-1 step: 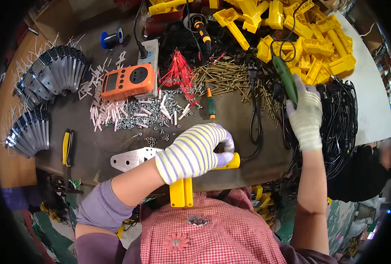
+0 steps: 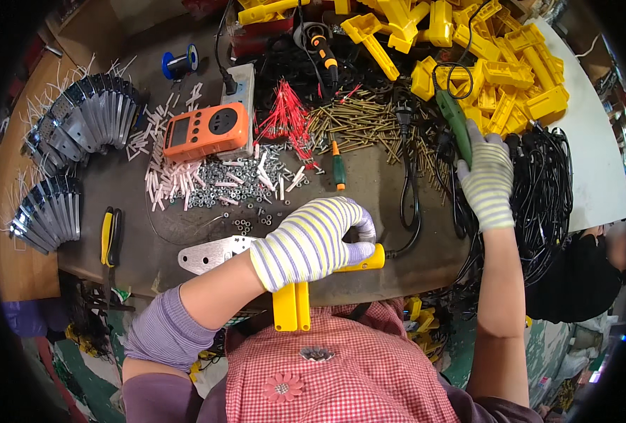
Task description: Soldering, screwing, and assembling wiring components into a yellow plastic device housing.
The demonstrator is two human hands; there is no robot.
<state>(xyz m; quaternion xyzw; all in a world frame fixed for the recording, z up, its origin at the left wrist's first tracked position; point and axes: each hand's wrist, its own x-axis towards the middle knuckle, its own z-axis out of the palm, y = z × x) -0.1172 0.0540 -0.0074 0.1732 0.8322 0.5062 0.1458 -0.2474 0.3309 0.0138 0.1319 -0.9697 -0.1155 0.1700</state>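
Note:
My left hand [image 2: 314,240], in a striped knit glove, is closed around a yellow plastic housing [image 2: 292,310] at the near edge of the table. The housing's round end [image 2: 375,258] sticks out to the right of the fingers, and a black cord runs from there. Much of it is hidden under the glove. A flat silver metal plate [image 2: 211,256] with holes extends left from beneath my wrist. Further right, my right hand [image 2: 487,176], gloved alike, grips a green corded power screwdriver [image 2: 454,121] above the black cables.
Yellow housings [image 2: 510,74] are heaped at the far right, beside bundled black cords [image 2: 545,190]. Brass screws [image 2: 351,127], red-wired parts [image 2: 284,116], nuts [image 2: 242,176] and an orange meter [image 2: 207,132] occupy the middle. Metal plates [image 2: 87,116], pliers [image 2: 110,236] and a small screwdriver [image 2: 338,168] lie about.
My right hand has shifted very slightly away from me with the green power screwdriver. The left hand keeps its hold on the yellow housing.

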